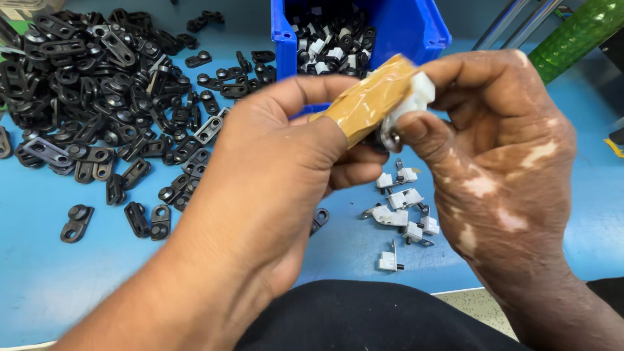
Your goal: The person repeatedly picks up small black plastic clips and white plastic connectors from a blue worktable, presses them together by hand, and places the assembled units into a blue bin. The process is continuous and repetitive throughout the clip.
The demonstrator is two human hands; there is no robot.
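Hands meet just below blue bin: left hand, tape-wrapped forefinger out, and right hand both pinch one white clip. Six white clips lie beneath; black links heaped left, uncountable.

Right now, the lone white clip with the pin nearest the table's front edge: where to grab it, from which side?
Probably pinch the white clip by its blocky white body, coming straight down from above. It lies flat on the blue table, apart from the other white clips, its thin metal pin sticking out sideways and offering little to hold.
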